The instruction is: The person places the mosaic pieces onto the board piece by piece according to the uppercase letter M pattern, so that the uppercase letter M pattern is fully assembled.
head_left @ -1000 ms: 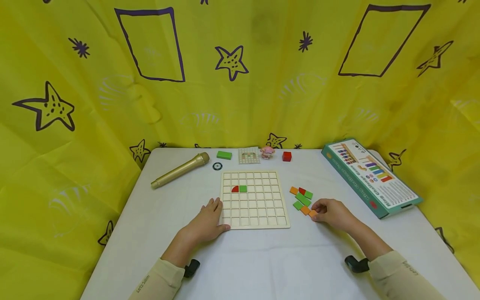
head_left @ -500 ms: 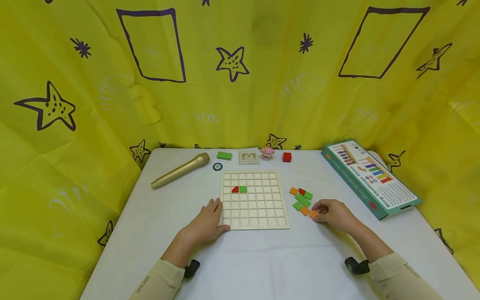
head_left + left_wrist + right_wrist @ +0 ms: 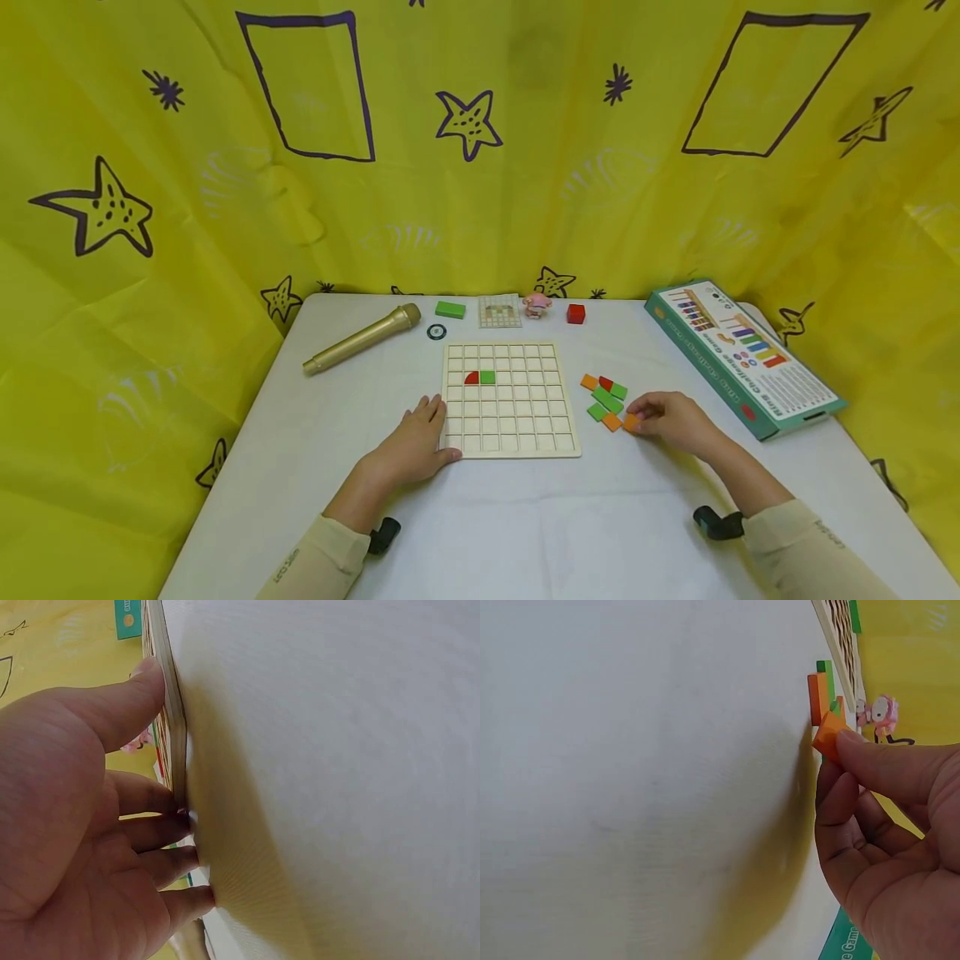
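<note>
My left hand (image 3: 414, 443) rests at the near-left corner of a wooden grid board (image 3: 517, 423). Its thumb touches the front edge, and its straight fingers lie along the left side. On the board sit a red quarter-round tile (image 3: 472, 378) and, right beside it, a green square tile (image 3: 487, 377). Right of the board, my right hand (image 3: 677, 422) pinches an orange square tile (image 3: 828, 738) between thumb and fingers, tilted in the right wrist view. Close by lies a loose cluster of tiles, including a long green one (image 3: 607, 400) and an orange one (image 3: 612, 422).
Behind the board are a gold microphone (image 3: 363, 340), a green block (image 3: 450, 310), a round token (image 3: 437, 332), a grid pattern card (image 3: 500, 312), a pink figurine (image 3: 537, 305) and a red cube (image 3: 576, 314). A game box (image 3: 745, 358) lies at right.
My right hand has drawn the orange tile slightly right and away from the cluster, opening a gap to the neighbouring orange tile. The left hand stays at the board.
</note>
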